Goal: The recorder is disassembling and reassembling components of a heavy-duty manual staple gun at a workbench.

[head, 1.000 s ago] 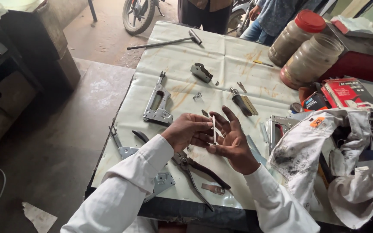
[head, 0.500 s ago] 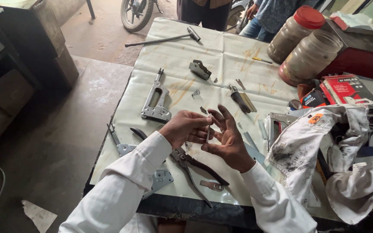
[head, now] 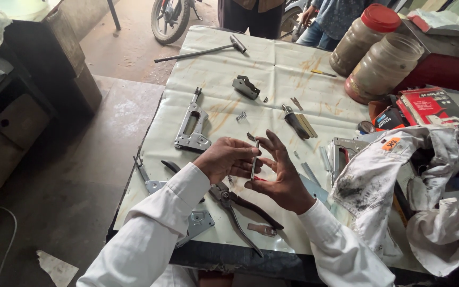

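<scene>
Both hands meet over the near middle of the desk (head: 272, 64), which is covered by a pale, stained sheet; the left hand (head: 228, 158) is curled, its fingertips pinched on a thin metal strip (head: 254, 159) that stands nearly upright between the two hands; the right hand (head: 280, 178) is open, palm turned toward the left, fingers spread and raised, with the strip touching its fingers — whether it grips the strip I cannot tell. Both arms wear white sleeves.

Just below the hands lie dark-handled pliers (head: 240, 207), pointing toward the near edge; a small flat metal piece (head: 262, 229) rests beside their handles. To the left of the hands lies a grey metal stapler frame (head: 192, 125), and nearer the left edge another flat metal part (head: 150, 178). Farther off sit a small grey bracket (head: 246, 87) and a long-handled hammer (head: 200, 52) near the far edge; two brown plastic jars (head: 375, 50) stand at the far right — one with a red lid, one tipped on its side. A dirty white cloth (head: 399, 180) is heaped at the right.
</scene>
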